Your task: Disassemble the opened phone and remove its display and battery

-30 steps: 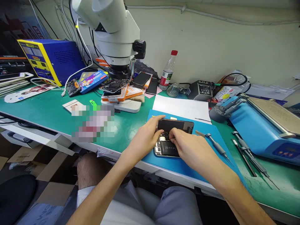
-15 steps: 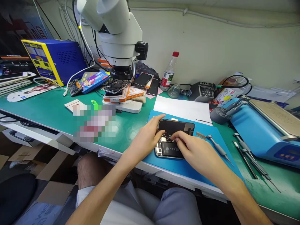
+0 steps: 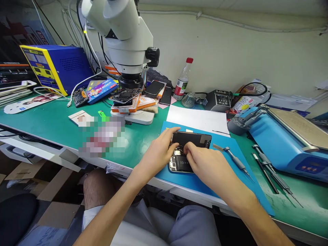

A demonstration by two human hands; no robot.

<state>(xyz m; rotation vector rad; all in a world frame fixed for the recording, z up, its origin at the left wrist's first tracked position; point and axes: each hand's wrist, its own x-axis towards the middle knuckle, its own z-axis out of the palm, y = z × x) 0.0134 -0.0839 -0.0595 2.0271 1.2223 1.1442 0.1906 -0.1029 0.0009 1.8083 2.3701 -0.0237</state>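
An opened smartphone [image 3: 181, 164] lies on a blue mat [image 3: 164, 176], its black battery and inner parts bare. Its dark screen panel [image 3: 191, 138] is raised along the far side. With thumb and fingers, my left hand [image 3: 158, 153] grips the left end of the phone, around the panel's edge. My right hand [image 3: 208, 165] reaches over the phone's right part, fingers curled and fingertips pressed at the inside near the join between panel and body. Whatever those fingertips may pinch is hidden. Right of the phone lies a grey screwdriver [image 3: 238, 162].
A microscope [image 3: 128, 44] stands at the back left over stacked phones and boxes. More screwdrivers [image 3: 273, 171] and a blue machine [image 3: 287, 143] lie to the right. White paper [image 3: 198, 118], a bottle [image 3: 181, 82] and a glass jar [image 3: 189, 99] sit behind the mat.
My right hand has shifted slightly left across the phone, its fingers more curled. The left hand keeps its grip. The whole view has moved a little.
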